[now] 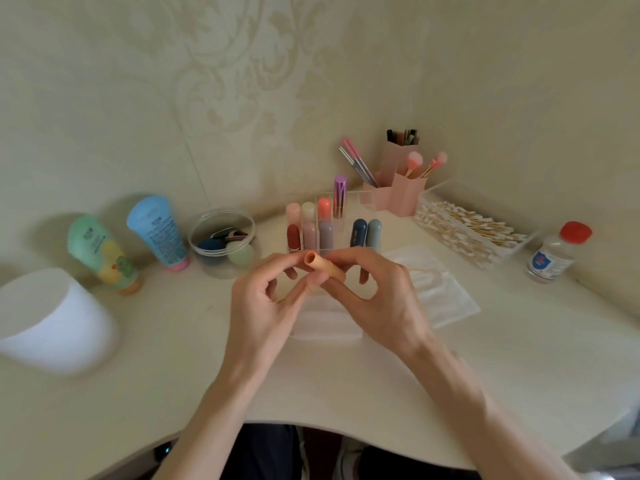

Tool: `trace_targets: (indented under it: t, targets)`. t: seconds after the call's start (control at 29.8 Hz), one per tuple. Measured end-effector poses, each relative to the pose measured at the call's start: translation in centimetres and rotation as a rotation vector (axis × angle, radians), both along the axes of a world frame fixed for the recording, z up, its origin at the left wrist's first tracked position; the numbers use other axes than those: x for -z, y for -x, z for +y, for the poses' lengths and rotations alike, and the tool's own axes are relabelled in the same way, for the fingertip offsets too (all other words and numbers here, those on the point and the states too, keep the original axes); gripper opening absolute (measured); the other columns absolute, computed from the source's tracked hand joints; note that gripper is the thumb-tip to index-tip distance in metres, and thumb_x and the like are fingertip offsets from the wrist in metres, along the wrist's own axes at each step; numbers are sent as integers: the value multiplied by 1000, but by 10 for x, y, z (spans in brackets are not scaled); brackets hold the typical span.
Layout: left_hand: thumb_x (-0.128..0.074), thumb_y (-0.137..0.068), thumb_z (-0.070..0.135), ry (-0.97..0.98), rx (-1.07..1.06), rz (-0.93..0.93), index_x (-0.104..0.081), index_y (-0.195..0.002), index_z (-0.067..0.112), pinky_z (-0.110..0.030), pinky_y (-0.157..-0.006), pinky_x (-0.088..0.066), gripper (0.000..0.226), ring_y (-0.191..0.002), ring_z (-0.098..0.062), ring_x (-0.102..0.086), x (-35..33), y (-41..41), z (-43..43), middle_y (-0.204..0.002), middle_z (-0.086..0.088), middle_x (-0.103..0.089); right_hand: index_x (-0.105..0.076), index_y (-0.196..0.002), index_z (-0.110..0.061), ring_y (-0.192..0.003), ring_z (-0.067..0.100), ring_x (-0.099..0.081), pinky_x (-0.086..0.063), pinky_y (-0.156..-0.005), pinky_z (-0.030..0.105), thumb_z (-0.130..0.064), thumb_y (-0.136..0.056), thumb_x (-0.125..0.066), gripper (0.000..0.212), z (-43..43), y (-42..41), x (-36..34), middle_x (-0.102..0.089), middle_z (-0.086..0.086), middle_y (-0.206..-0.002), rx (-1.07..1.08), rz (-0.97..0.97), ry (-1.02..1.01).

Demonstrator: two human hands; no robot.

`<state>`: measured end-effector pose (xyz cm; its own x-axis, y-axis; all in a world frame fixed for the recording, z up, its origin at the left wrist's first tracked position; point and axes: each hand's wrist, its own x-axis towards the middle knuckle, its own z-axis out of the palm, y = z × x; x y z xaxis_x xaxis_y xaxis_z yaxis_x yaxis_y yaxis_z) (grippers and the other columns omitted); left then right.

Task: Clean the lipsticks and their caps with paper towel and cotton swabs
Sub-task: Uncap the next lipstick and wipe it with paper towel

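Above the near paper towel [325, 329], mid-tabletop [173, 375], the orange cap [323, 266] is held between both hands, its open mouth tilted up and left. The right hand [377, 299] pinches the closed end with curled fingers, and the left hand [263, 299] curls its fingers under the mouth end. It looks like light, rigid, slick plastic, so it is best gripped round the barrel, mouth left free. Cotton swabs [467, 230] sit far right.

matt orange cap [320, 264], glossy purple lipstick [340, 196]
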<state>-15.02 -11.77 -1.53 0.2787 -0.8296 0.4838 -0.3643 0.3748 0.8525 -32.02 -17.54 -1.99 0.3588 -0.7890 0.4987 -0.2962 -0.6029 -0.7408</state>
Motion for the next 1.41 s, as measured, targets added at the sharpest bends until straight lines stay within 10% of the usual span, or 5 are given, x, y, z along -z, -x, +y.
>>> trace_targets:
  t: [0.23,0.57,1.04,1.24,1.41]
  targets:
    - [-77,-89,20,10,40,90,-80,-101,17,-17,-59,-36,13,-66,-5,-53,7,-1,-9,-93,2,-77,-75,-121,-26,-95,8,-66,-42,-78,12,-20,-101,-69,22,-4,-2,5,-72,-22,-103,-64,22,-20]
    - [-75,-90,26,-37,39,207,-79,-101,28,-51,-73,-50,12,-88,-24,-70,14,-1,-12,-97,2,-79,-71,-110,-22,-90,14,-66,-47,-75,19,-18,-94,-79,19,-7,-3,11,-73,-17,-95,-36,-33,-170]
    - [-75,-87,28,-18,78,340,-81,-95,42,-42,-83,-42,17,-89,-23,-59,2,0,-6,-101,0,-79,-72,-111,-16,-85,21,-70,-56,-78,40,-19,-103,-66,10,-8,-3,12,-71,-8,-91,-157,-52,-199]
    - [-73,-90,26,-20,122,339,-80,-99,44,-29,-91,-52,21,-105,-18,-72,-1,-2,-5,-105,1,-79,-74,-113,-18,-80,12,-60,-45,-71,20,-23,-104,-63,15,-9,-2,10,-68,-18,-90,-139,-29,-154]
    - [-80,-89,24,-75,157,196,-79,-111,25,-41,-68,-37,21,-83,-25,-57,9,-4,-10,-100,-8,-73,-76,-120,-18,-90,19,-70,-56,-79,38,-23,-104,-64,21,-9,-2,8,-77,-11,-105,-142,-119,-197]
